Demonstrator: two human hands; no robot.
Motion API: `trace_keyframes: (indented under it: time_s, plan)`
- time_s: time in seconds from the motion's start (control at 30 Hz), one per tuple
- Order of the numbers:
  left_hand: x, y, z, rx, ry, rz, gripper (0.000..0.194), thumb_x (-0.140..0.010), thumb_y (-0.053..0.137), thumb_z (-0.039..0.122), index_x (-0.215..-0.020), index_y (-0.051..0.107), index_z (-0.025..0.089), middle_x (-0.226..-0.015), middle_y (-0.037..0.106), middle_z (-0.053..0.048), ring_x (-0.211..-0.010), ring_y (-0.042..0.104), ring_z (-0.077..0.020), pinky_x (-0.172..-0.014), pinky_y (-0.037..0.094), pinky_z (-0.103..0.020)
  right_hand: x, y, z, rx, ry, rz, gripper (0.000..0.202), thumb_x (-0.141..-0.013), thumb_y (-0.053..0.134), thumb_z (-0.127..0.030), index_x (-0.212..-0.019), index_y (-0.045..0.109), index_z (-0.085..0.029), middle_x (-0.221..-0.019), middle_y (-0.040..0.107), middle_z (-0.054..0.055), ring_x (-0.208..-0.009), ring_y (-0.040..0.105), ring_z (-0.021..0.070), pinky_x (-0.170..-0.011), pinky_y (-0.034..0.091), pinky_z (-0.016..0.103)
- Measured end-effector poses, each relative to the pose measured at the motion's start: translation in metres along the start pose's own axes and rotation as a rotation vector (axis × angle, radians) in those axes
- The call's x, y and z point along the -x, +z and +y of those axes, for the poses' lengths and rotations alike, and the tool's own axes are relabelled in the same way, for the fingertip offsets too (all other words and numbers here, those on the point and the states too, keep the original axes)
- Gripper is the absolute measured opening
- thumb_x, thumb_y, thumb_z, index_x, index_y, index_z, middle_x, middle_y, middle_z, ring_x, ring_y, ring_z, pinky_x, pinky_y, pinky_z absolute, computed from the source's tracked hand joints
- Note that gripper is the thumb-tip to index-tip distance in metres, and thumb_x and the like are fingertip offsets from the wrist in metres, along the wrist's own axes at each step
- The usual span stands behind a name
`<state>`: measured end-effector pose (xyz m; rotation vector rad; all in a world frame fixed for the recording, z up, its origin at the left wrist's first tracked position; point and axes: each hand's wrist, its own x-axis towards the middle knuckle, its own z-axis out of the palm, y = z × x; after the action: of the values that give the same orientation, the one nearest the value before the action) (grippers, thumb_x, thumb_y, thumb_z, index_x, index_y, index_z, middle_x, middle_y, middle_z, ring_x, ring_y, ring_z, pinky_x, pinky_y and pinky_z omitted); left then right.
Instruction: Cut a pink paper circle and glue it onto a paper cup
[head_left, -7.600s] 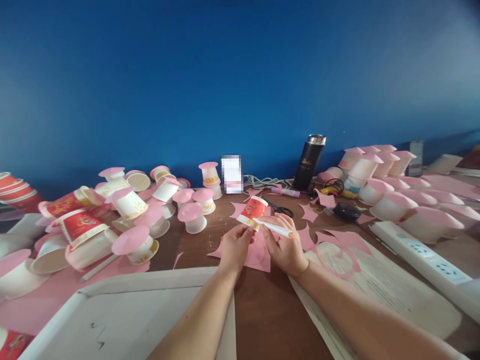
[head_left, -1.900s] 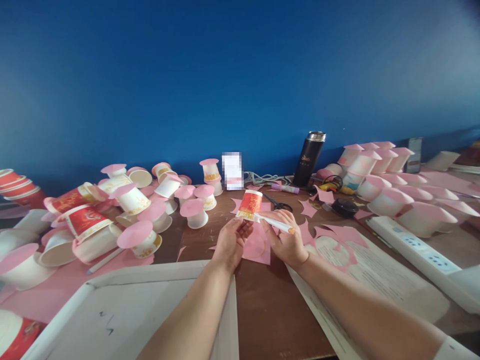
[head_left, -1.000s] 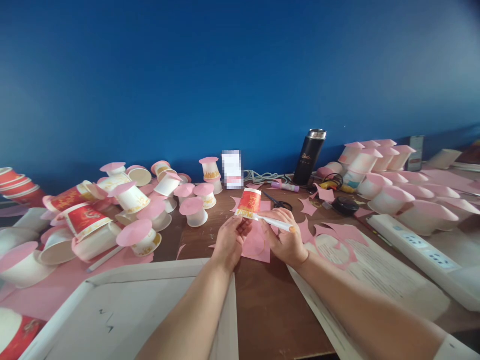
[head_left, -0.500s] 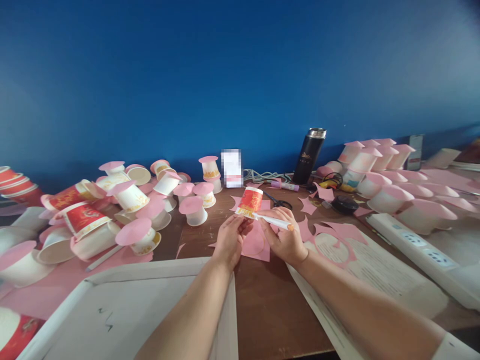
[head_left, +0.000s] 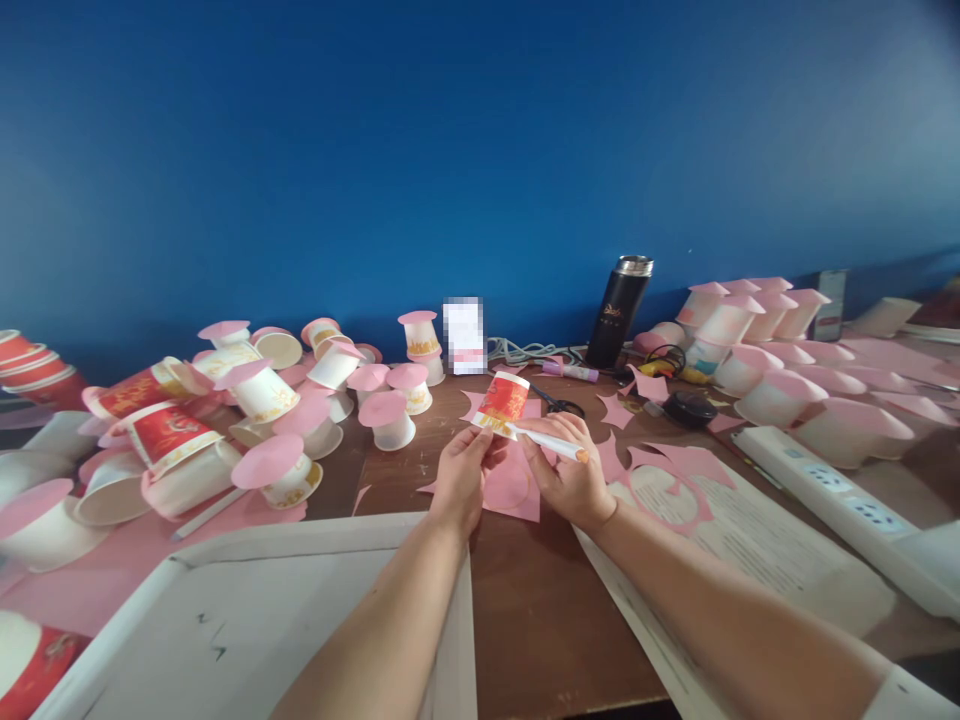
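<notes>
A red and white paper cup with a gold pattern is pinched at its lower edge between the fingers of my left hand. It leans slightly to the right. My right hand is closed round a white pen-shaped tube with an orange end. The tube's far tip meets the cup's lower right edge. Whether it is a pen or a glue stick I cannot tell. Pink paper lies on the table under both hands. Dark-handled scissors rest just behind my right hand.
Paper cups with pink discs crowd the left side, and similar cups fill the right. A white box lid lies at the front left. Behind stand a phone and a black flask. A power strip lies at right.
The cup has tilted a little further to the right and risen slightly. Both hands keep nearly the same place and hold.
</notes>
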<state>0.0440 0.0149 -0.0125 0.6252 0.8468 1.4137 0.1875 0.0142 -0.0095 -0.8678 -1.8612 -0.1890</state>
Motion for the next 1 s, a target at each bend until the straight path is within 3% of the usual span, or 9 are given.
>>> trace_keyframes:
  time_s: [0.53,1.0]
  plan:
    - [-0.0014,-0.0016,-0.002,-0.013,0.029,-0.012,0.021,-0.065,0.077,0.03,-0.073,0.066,0.014,-0.071,0.064,-0.002,-0.068,0.058,-0.01,-0.068,0.044,-0.023,0.0021,0.0005,-0.0005,-0.017,-0.006,-0.056,0.018,-0.088,0.055,-0.018,-0.104,0.063,-0.022,-0.096,0.073,0.005,-0.088,0.066,0.0196,-0.086,0.046,0.039]
    - [0.0027,0.0016,-0.0003,-0.117,0.056,-0.009,0.024,-0.066,0.077,0.035,-0.071,0.066,0.014,-0.072,0.065,-0.004,-0.07,0.059,-0.0115,-0.069,0.045,-0.024,0.0007,0.0003,-0.0003,-0.019,-0.01,-0.014,0.02,-0.088,0.057,-0.016,-0.106,0.063,-0.023,-0.098,0.073,0.005,-0.089,0.066,0.0192,-0.088,0.045,0.039]
